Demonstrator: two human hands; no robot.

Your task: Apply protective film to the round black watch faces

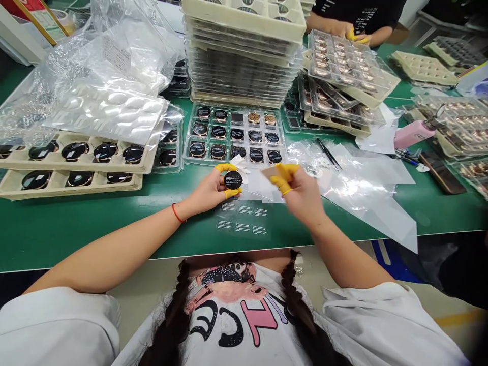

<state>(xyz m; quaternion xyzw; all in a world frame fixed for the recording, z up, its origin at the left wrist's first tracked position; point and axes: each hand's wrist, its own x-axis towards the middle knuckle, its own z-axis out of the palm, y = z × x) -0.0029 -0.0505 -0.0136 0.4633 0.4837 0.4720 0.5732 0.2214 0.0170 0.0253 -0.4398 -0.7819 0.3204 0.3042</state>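
My left hand (213, 189) wears yellow finger cots and pinches a round black watch face (233, 180) with white printed text on it. To its right, my right hand (301, 190), also in yellow finger cots, grips a small flat brown card (271, 175), slightly blurred. Below the hands a clear sticker sheet (244, 219) with several blocks of white text lies on the green table. Just beyond them sits a clear compartment tray (187, 138) of watch faces, most black with text, two of them gold. A crumpled white tissue (241, 163) lies behind the watch face.
A tall stack of trays (244, 66) rises behind the compartment tray. Cream trays of black watch faces (76, 151) and plastic film (110, 109) fill the left. Tweezers (328, 152), clear sheets (377, 203), a pink bottle (414, 134) and a phone (441, 173) lie right. A co-worker's hands (356, 36) show at the back.
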